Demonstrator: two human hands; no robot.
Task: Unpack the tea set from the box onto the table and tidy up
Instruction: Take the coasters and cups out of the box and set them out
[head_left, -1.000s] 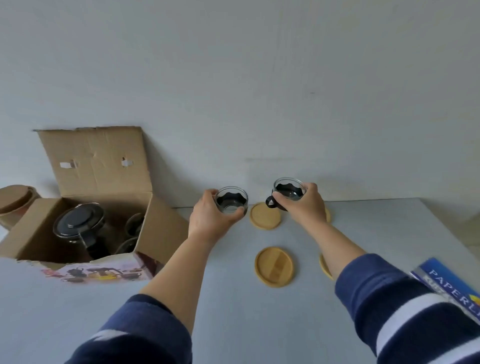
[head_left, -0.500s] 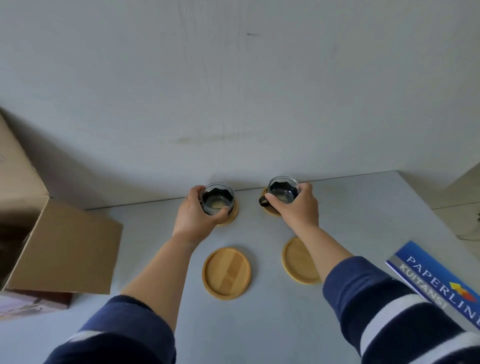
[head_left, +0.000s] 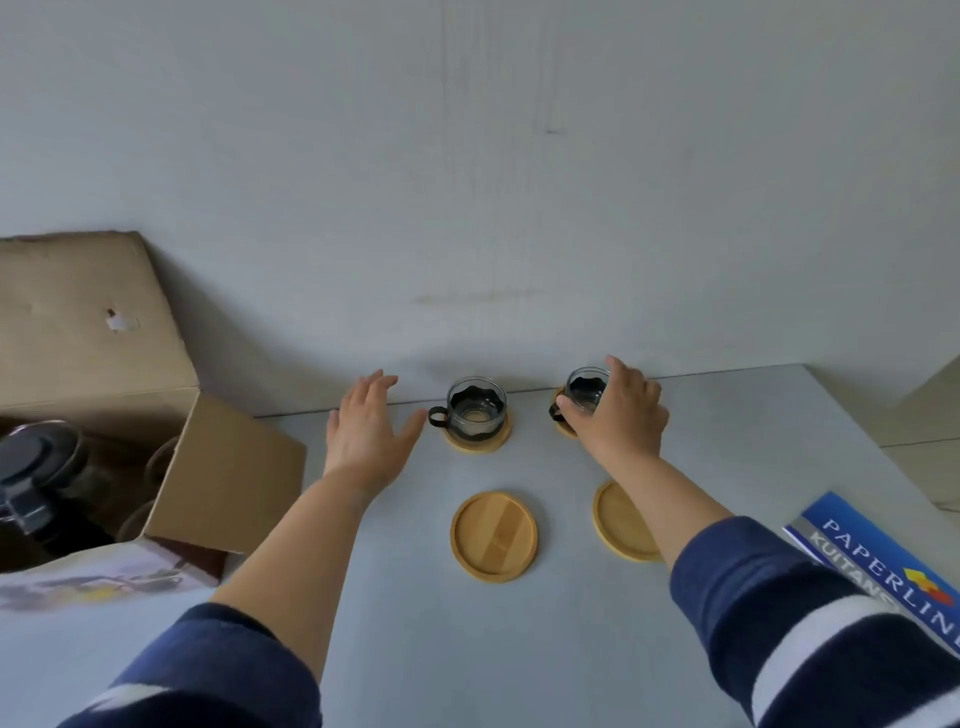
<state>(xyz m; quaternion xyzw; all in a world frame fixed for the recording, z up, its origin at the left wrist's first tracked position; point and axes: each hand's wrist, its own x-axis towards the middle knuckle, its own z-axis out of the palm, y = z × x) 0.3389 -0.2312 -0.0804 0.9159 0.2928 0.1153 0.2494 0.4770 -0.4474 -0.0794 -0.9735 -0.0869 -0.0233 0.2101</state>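
Note:
A glass cup with a black handle stands on a round bamboo coaster near the wall. My left hand hovers just left of it, fingers spread, holding nothing. My right hand wraps a second glass cup, which rests on another coaster, mostly hidden. Two bare coasters lie nearer me, one in the middle and one partly under my right forearm. The open cardboard box at the left holds a glass teapot with a dark lid and more glassware.
A blue Paperline receipt book lies at the table's right edge. The grey wall runs directly behind the cups. The box's raised flap leans against the wall at the left.
My left hand has let go of its cup on the coaster and pulled away to the left, fingers opening. The right hand stays on its cup. The view swung left, showing the box again.

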